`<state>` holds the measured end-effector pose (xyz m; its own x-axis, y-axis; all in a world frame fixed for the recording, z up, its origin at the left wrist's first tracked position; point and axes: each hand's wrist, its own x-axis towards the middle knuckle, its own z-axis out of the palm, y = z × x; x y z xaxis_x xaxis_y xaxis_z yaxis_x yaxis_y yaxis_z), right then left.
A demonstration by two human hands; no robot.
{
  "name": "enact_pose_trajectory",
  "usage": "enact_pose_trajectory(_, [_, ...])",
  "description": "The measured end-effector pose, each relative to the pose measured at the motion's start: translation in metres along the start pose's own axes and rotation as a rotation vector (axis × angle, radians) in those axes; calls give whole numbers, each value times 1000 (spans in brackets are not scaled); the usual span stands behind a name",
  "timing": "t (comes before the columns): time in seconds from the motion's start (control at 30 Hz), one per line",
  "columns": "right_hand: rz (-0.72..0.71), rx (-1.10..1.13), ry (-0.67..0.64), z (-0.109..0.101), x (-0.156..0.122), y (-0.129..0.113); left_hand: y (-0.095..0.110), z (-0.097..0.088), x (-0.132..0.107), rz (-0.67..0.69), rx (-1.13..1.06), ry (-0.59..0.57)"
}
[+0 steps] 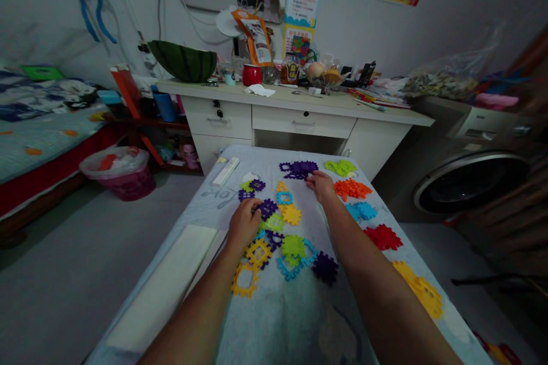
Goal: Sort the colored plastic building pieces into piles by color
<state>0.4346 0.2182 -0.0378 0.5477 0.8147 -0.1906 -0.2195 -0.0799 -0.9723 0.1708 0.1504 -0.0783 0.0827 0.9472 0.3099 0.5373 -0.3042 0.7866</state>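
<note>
Flat notched plastic building pieces lie on a pale cloth-covered table (295, 319). My left hand (245, 221) is curled, with thumb and fingertips at the edge of a purple piece (268, 208). Further back, my right hand (321, 185) has its fingers drawn together at the near right edge of a purple pile (302, 169); what they pinch, if anything, is hidden. Between the hands are a blue square frame (284, 198) and a yellow piece (291, 215). Nearer are yellow frames (245, 279), a green piece (293, 246) and a dark purple piece (325, 268).
Along the table's right side lie piles of green (339, 167), orange (351, 189), blue (362, 211), red (383, 236) and yellow pieces (418, 288). A long white board (165, 288) lies at the left. Behind stands a cluttered desk (274, 98); a washing machine (471, 165) is at the right.
</note>
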Motion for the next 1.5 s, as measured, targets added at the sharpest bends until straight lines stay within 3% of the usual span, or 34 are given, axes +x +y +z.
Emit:
enact_pose_trajectory(0.1, [-44, -69, -78, -8, -15, 1, 2, -1, -1, -12, 1, 9])
enact_pose_trajectory(0.2, [-167, -306, -302, -8, -35, 3, 3, 0, -2, -33, -13, 8])
enact_pose_trajectory(0.3, [-407, -663, -565, 3, -58, 9, 2, 0, 0, -53, -44, 22])
enact_pose_trajectory(0.4, [-677, -972, -732, 17, -83, 19, 0, 0, 2, -61, -75, 70])
enact_pose_trajectory(0.47, [-761, -1109, -771, 25, -97, 25, -1, -1, 3, -59, -95, 101])
enact_pose_trajectory(0.57, [-747, -1226, -797, 31, -109, 30, -1, -1, 3, -53, -112, 113])
enact_pose_trajectory(0.7, [-774, -1199, -804, 29, -110, 28, -1, -1, 3, -46, -110, 109])
enact_pose_trajectory(0.9, [-806, -993, -645, 17, -84, 19, -2, 0, 2, -43, -108, 104])
enact_pose_trajectory(1.17, [-658, -991, -207, -3, -7, 1, -2, 0, 2, -58, -76, 75])
enact_pose_trajectory(1.37, [-530, -910, 5, 4, 39, -6, 0, 0, 1, -60, -68, 60])
enact_pose_trajectory(1.5, [-453, -814, 60, 8, 54, -5, 0, -2, 1, -78, -68, 47])
